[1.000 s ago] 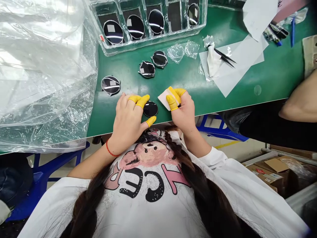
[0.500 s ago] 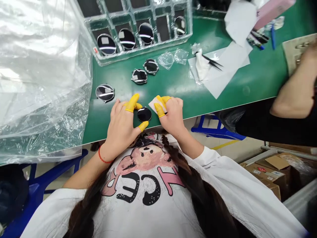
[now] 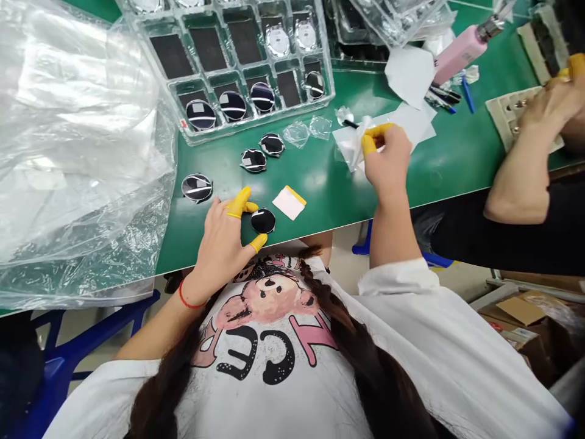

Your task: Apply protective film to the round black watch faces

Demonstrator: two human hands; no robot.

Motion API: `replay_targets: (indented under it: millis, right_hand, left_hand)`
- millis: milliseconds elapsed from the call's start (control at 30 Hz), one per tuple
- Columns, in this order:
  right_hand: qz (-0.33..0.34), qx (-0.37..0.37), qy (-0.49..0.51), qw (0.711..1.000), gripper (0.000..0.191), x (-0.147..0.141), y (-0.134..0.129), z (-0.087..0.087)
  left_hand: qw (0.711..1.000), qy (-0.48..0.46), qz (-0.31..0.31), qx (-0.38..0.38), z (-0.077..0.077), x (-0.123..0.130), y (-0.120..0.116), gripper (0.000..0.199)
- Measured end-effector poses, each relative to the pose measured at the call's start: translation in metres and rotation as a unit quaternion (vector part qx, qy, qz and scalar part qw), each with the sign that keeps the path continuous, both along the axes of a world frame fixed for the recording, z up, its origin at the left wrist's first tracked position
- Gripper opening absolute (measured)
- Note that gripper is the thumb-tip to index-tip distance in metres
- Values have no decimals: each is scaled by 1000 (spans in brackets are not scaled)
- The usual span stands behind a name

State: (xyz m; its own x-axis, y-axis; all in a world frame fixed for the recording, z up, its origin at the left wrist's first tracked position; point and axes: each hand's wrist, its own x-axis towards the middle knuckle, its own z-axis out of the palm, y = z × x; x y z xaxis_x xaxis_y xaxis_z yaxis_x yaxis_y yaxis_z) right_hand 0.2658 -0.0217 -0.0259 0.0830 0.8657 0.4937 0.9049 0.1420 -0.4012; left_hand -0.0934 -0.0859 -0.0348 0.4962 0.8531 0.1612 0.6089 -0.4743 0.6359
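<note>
Your R hand [image 3: 387,157] pinches the white cloth [image 3: 362,129] by the paper sheets [image 3: 418,122], your L hand [image 3: 225,241] curls round the black disc [image 3: 264,221] near the desk's [image 3: 326,195] front edge (can't tell if gripping), so prob. cloth pick-up step, & next move calls for a steady disc.

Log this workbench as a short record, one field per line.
Left hand: spread at the rim of a black disc on the green table
Right hand: fingertips on a white cloth over papers
Between hands: white pad with yellow edge
Loose on table: three dark-faced round pieces
Clear tray: four dark-faced discs in nearest row
Far right: pink bottle, pens, co-worker's hand
</note>
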Motion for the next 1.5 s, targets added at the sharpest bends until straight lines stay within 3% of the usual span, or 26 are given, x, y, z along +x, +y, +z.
replay_targets:
  millis: [67,200,267,333,500,667,833,967,1100,1233,1300,1367,1433,1500]
  right_hand:
    - [24,-9,-8,1000,24,-43,-28,8]
    - [198,-65,-80,975,13,-137,-77,3]
    - [269,-97,-92,954,14,-168,-83,-6]
    - [276,-131,-84,949,16,-181,-78,-14]
    - [214,-114,-25,970,26,-168,-68,-23]
    - [122,-79,10,989,22,-152,-88,-23]
    - [166,-30,38,985,18,-171,-95,-19]
    - [144,-74,-18,987,22,-179,-80,-27]
    - [88,-88,-6,992,19,-160,-66,-32]
    - [36,-17,68,997,21,-127,-65,-27]
    - [-38,8,97,995,25,-108,-66,-25]
    - [-111,13,95,989,29,-93,-64,-27]
    - [-144,13,79,986,34,-83,-62,-31]
    - [-149,19,68,986,40,-82,-60,-34]
  left_hand:
    - [1000,-4,-3,4,-2,0,0,78]
    - [1000,-1,-6,24,-7,-2,0,80]
    - [999,-4,-10,39,-10,-3,0,79]
    - [999,-4,-11,50,-13,-3,0,79]
    - [999,13,12,50,-14,1,0,86]
    - [1000,0,-1,27,-9,2,0,83]
    - [999,2,-2,37,-9,1,2,79]
    - [998,20,3,52,-12,2,2,75]
    - [998,24,8,53,-10,6,-2,70]
    - [999,1,-22,46,3,1,2,68]
    - [998,-4,-28,63,18,-9,17,69]
    - [995,7,4,97,34,-21,45,70]
    - [992,21,46,114,49,-32,88,70]
    - [988,43,91,115,57,-38,139,57]
